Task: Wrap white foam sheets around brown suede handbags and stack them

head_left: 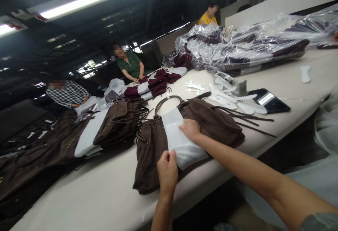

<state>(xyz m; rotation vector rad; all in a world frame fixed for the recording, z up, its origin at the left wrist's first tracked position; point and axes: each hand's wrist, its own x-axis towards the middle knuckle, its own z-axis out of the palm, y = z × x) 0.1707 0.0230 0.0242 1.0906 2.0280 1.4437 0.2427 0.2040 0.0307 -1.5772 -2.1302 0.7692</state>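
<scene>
A brown suede bag (216,123) with a curved handle lies flat on the white table (92,195) in front of me. A white sheet of wrapping foam (176,137) runs across its middle. My left hand (167,171) pinches the near end of that sheet at the bag's front edge. My right hand (190,129) lies flat on the sheet's right side and presses it onto the bag. Thin brown straps (248,120) trail from the bag to the right.
More brown bags (118,123) wrapped in white sheets lie to the left. Maroon bags (157,83) and plastic-bagged ones (237,51) sit farther back. A tape dispenser (229,81), white foam strips (237,102) and a phone (269,100) lie at right. Three people work along the far side.
</scene>
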